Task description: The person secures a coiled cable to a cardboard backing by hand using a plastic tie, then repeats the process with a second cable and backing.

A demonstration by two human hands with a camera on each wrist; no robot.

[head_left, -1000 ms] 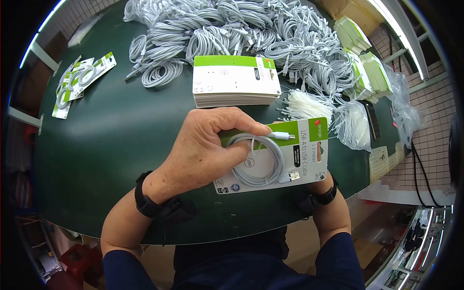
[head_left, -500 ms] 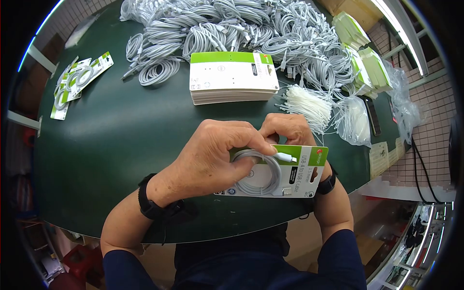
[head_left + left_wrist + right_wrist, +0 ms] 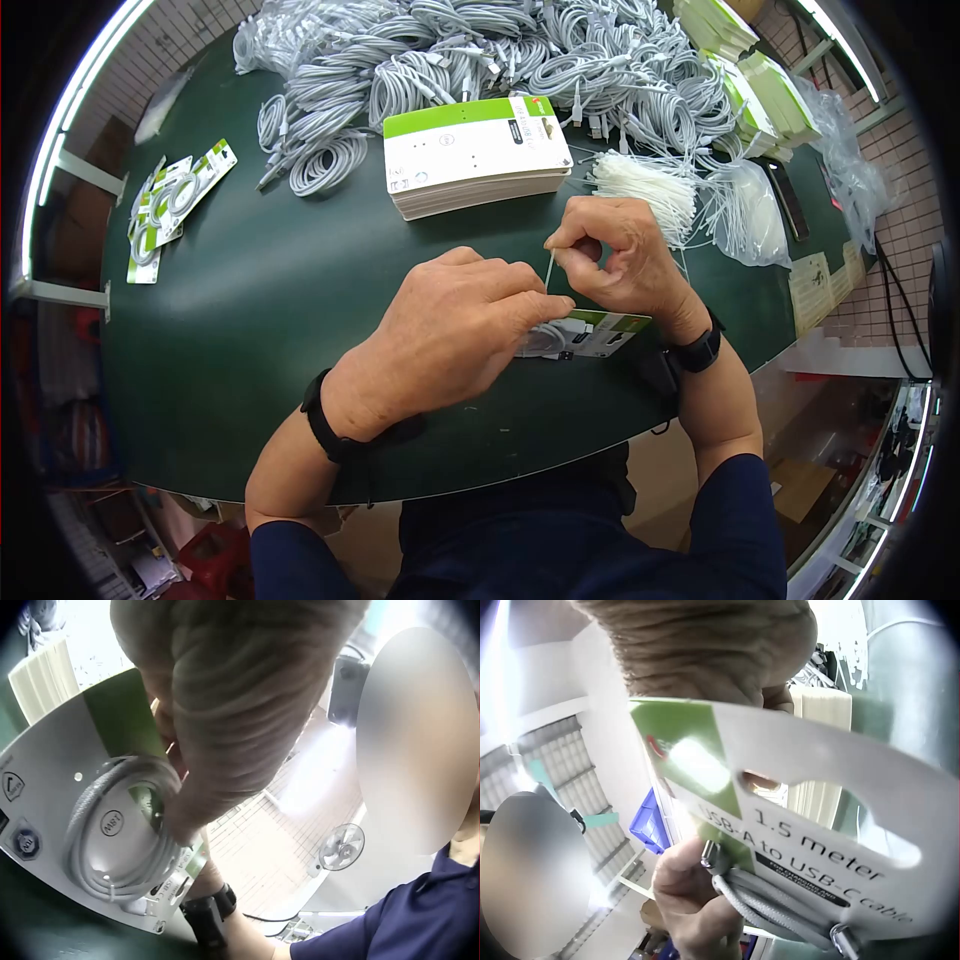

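Observation:
My left hand [image 3: 440, 330] grips a green-and-white backing card [image 3: 622, 322] with a coiled grey USB cable [image 3: 545, 342] on its face. From the card's upper edge rises a thin white cable tie [image 3: 549, 272]; my right hand [image 3: 628, 255] pinches its upper end between thumb and forefinger, just above the card. In the left wrist view the coil [image 3: 79, 825] lies flat against the printed front, with the left hand [image 3: 225, 697] over its edge. Close up in the right wrist view, the card [image 3: 810, 761] shows its hang slot and a metal plug [image 3: 844, 941].
Ahead stands a stack of backing cards [image 3: 475, 150], with a large heap of coiled cables [image 3: 470, 50] behind it. Loose white cable ties [image 3: 645, 195] and a bag of ties [image 3: 755, 215] lie to the right, near a phone [image 3: 788, 200]. Finished-looking carded cables [image 3: 180, 195] lie at left.
My right hand has come from behind the card to above it, now drawing a tie end upward. The card has tipped from facing me to lying more edge-on, still in my left hand.

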